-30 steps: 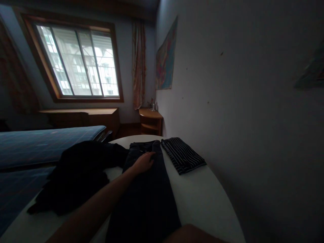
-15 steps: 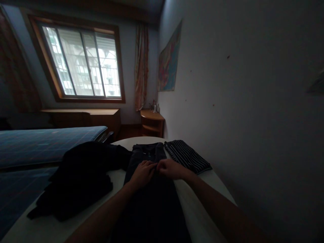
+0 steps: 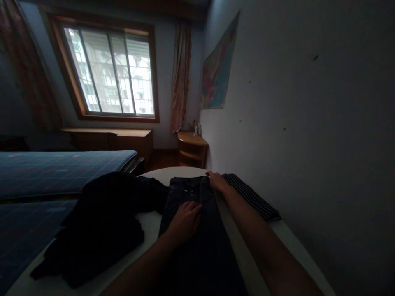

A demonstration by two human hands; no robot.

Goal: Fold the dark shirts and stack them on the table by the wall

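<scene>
- Head view: I see the dark garment (image 3: 212, 238) at six o'clock
- Left hand (image 3: 185, 218), nearly flat on it, seemingly steadying
- Right hand (image 3: 216, 181), five o'clock, at its far corner; grip I can't tell

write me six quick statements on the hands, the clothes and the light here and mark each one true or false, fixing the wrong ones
1. The left hand lies on the dark garment. True.
2. Every garment in view is plain. False: the striped garment has pale lines.
3. The right hand is at the dark garment's far right corner. True.
4. No daylight reaches the room. False: it comes through the window.
5. Crumpled black clothing lies to the left of the dark garment. True.
6. The left hand reaches farther out than the right hand. False: the right hand is farther out.
</scene>
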